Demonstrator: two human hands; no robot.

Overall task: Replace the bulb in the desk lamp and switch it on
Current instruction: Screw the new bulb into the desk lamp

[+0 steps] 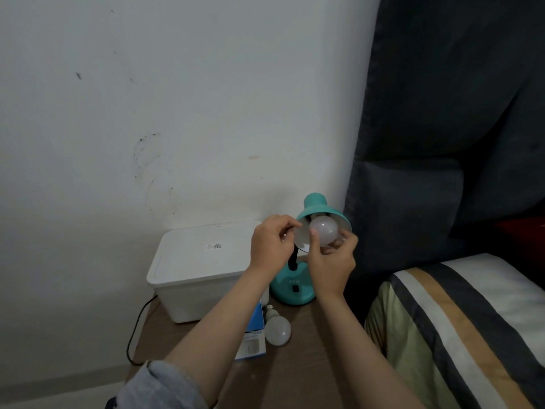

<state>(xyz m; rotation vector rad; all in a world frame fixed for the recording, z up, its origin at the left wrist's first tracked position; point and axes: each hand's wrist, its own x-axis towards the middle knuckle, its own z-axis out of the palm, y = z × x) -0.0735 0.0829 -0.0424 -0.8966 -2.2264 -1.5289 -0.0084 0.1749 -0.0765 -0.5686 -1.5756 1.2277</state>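
Note:
A teal desk lamp stands on the brown bedside table, its shade (317, 203) tilted toward me and its round base (292, 286) carrying a black switch (295, 288). A frosted white bulb (324, 230) sits in the shade's socket, unlit. My right hand (330, 261) wraps its fingers around that bulb from below. My left hand (272, 246) pinches the left rim of the shade. A second white bulb (277, 329) lies on the table in front of the base, beside a blue and white bulb box (253, 340) partly hidden by my left forearm.
A white lidded plastic box (200, 270) fills the back left of the table (295, 364), a black cable (138, 326) hanging off its left side. A dark grey padded headboard (427, 187) and a striped pillow (460, 335) lie to the right. The white wall is behind.

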